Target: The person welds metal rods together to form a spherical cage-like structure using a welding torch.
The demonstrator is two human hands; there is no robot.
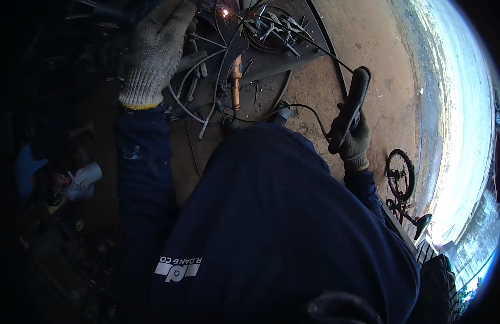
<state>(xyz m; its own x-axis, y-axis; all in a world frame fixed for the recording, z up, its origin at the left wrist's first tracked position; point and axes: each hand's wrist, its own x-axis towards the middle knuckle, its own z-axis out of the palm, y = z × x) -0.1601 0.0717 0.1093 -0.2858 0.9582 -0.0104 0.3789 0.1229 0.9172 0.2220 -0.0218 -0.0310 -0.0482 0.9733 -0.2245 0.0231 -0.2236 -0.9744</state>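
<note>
My right hand [355, 141], in a dark knitted glove, is wrapped round a black welding electrode holder [353, 105]. A thin electrode rod [320, 48] runs from the holder up and left over the dark metal work table [309, 56]. At the far edge of the view a small orange-white glow [225, 12] shines on the table. My left hand [158, 54], in a pale knitted glove with a yellow cuff, reaches over the table's left side, near some metal rods. Its fingers are partly cut off by the upper edge, so any grip is hidden.
Locking pliers [270, 27] lie among cables at the table's far side. An orange-handled tool [236, 83] and bent grey rods [180, 100] are nearer. The holder's black cable [309, 106] loops left. A bicycle [401, 178] stands at right; another person [31, 167] is at left.
</note>
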